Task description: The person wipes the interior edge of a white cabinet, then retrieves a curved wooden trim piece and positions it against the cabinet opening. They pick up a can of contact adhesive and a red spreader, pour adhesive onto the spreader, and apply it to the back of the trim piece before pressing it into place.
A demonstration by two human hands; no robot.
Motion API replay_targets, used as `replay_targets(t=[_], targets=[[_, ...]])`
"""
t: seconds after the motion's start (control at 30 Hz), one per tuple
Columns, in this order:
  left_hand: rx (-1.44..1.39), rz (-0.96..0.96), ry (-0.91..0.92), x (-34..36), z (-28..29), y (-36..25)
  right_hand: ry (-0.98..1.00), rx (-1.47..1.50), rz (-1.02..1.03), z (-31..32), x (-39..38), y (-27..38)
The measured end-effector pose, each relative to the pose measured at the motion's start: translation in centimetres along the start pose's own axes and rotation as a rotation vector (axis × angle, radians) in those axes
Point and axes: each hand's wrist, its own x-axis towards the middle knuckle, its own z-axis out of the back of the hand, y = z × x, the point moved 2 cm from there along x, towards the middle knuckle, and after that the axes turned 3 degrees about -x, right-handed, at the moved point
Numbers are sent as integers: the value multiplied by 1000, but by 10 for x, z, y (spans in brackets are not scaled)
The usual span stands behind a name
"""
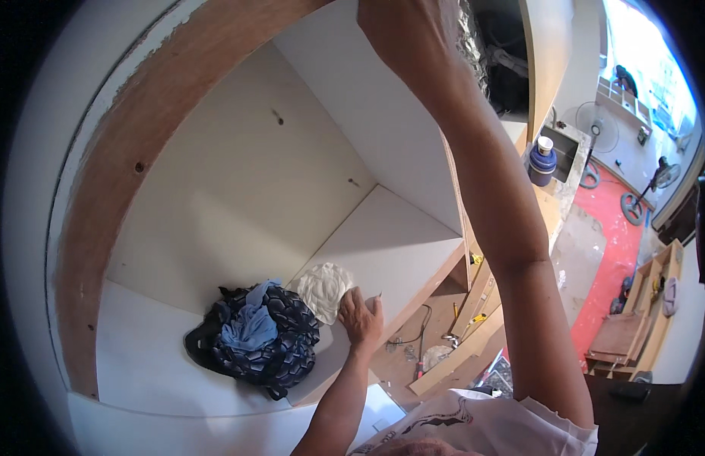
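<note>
My left hand (359, 318) rests at the front edge of a white cabinet shelf (390, 228), thumb apart from the fingers. Its fingertips are beside, perhaps touching, a crumpled cream-white bundle (324, 292) that looks like cloth or a bag. Left of that sits a black patterned bag (284, 357) with a crumpled light-blue cloth (252, 325) on top. My right arm reaches up to the top of the picture. There my right hand (405, 19) is next to a crinkled silver foil surface (471, 45); its fingers are cut off by the upper edge.
A curved-looking wooden frame (151, 125) borders the cabinet opening. Tools and wood strips (470, 334) lie below at the right. Beyond are a blue-and-white container (542, 161) by a sink (567, 152), standing fans (662, 178), a red floor covering (607, 251) and a wooden rack (641, 311).
</note>
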Motion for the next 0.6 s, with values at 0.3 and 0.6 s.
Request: replay_targets(t=[0.3, 0.6], targets=[[13, -1, -27, -2, 4, 5, 7, -82, 19, -2, -15, 0], [37, -33, -52, 0, 5, -7, 46, -106, 27, 6, -6, 0]])
